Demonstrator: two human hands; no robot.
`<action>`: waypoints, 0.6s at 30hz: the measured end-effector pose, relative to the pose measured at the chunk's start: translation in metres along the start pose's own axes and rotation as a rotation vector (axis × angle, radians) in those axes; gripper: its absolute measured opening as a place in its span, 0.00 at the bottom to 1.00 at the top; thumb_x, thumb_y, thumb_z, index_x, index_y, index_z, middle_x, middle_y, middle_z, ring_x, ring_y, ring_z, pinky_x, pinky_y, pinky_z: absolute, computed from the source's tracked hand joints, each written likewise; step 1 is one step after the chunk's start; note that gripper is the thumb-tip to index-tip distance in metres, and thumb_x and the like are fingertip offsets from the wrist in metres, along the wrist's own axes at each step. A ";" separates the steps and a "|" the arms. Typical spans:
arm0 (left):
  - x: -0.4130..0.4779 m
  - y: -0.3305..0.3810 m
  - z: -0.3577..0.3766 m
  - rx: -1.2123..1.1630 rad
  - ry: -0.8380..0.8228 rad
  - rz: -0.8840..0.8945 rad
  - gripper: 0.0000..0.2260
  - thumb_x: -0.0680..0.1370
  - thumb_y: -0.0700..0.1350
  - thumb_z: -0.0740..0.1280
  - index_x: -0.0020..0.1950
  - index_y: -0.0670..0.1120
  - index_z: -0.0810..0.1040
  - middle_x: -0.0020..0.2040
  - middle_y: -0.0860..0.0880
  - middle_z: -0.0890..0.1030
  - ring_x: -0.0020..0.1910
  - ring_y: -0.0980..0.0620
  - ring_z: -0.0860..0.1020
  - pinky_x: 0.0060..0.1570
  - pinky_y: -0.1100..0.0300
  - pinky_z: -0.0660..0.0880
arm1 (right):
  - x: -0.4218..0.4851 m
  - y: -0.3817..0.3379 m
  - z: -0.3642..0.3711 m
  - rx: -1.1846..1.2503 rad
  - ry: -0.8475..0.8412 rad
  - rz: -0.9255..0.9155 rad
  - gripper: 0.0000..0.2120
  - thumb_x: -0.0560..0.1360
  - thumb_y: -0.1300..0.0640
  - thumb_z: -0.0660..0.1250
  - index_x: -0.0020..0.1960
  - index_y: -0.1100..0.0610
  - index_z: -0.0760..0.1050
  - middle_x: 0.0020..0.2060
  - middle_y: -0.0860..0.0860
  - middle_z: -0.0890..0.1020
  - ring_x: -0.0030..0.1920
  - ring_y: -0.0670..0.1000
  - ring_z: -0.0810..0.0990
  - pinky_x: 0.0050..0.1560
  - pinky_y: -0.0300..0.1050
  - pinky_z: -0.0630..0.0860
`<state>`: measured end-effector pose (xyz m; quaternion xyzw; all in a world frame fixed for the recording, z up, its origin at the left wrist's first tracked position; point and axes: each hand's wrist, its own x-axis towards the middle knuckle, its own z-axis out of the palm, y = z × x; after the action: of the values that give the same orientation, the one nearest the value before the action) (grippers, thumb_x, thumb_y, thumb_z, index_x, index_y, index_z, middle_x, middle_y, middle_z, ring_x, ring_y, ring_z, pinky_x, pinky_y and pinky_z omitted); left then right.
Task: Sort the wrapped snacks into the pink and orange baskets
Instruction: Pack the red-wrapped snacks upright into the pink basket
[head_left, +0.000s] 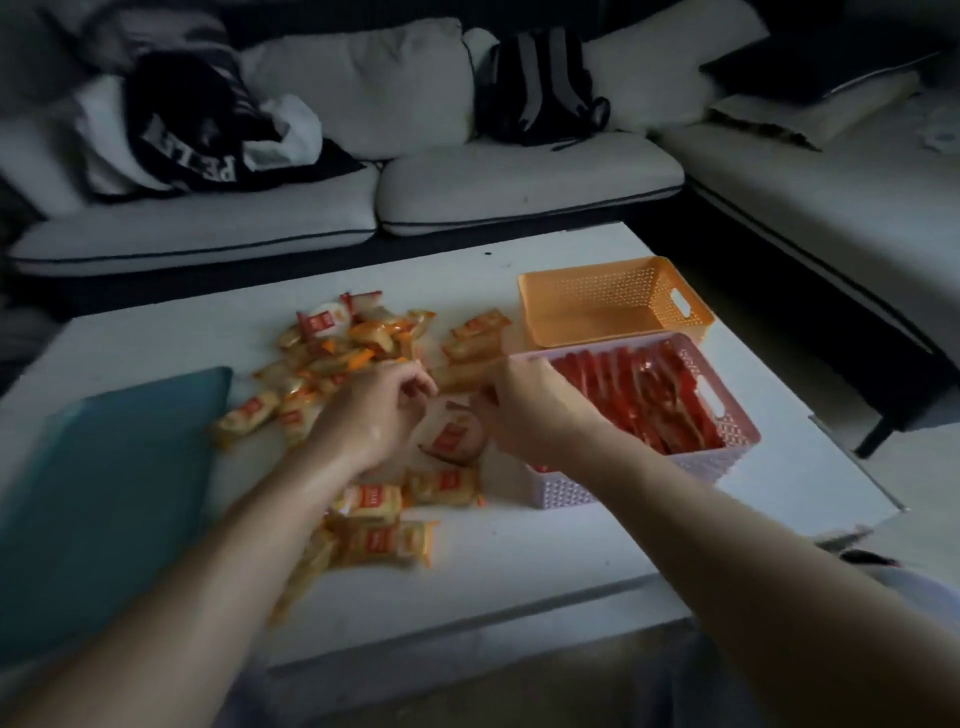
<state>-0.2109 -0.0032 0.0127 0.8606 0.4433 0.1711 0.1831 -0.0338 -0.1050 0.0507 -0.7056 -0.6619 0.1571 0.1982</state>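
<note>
Several yellow-orange wrapped snacks (337, 353) lie scattered over the middle of the white table (519, 561). A round snack in clear wrap with a red label (457, 439) lies between my hands. My left hand (374, 410) hovers over it with curled fingers, touching the wrap's left edge. My right hand (524, 410) pinches the wrap's right edge, beside the pink basket (623, 480). Red wrapped snacks (644, 400) fill that basket. Behind it stands the orange basket (613, 317), with nothing visible inside.
A teal flat board (104, 499) covers the table's left side. A white sofa (519, 182) with dark clothing (197, 124) and a black backpack (540, 88) runs behind the table. The table's near edge is close to my lap.
</note>
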 end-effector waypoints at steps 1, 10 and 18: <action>-0.015 -0.020 -0.009 0.068 -0.039 -0.081 0.08 0.78 0.42 0.69 0.51 0.55 0.83 0.52 0.53 0.83 0.51 0.52 0.81 0.50 0.58 0.77 | 0.002 -0.012 0.022 -0.001 -0.075 -0.017 0.09 0.79 0.59 0.62 0.41 0.57 0.77 0.44 0.58 0.83 0.45 0.60 0.83 0.44 0.51 0.81; -0.088 -0.067 0.002 0.352 -0.430 -0.123 0.32 0.71 0.65 0.73 0.73 0.62 0.69 0.70 0.54 0.62 0.70 0.49 0.63 0.63 0.50 0.71 | 0.027 -0.029 0.112 -0.279 -0.359 0.138 0.24 0.81 0.53 0.60 0.76 0.55 0.64 0.72 0.58 0.67 0.65 0.62 0.76 0.60 0.56 0.77; -0.074 -0.099 -0.016 0.278 -0.320 -0.172 0.22 0.76 0.58 0.71 0.69 0.62 0.72 0.71 0.55 0.64 0.71 0.49 0.64 0.61 0.49 0.74 | 0.071 -0.026 0.121 -0.297 -0.216 0.237 0.25 0.81 0.50 0.59 0.76 0.56 0.62 0.71 0.58 0.66 0.70 0.65 0.66 0.63 0.58 0.72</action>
<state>-0.3279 -0.0082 -0.0296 0.8528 0.4997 -0.0464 0.1447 -0.1100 -0.0242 -0.0389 -0.7789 -0.6077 0.1547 0.0000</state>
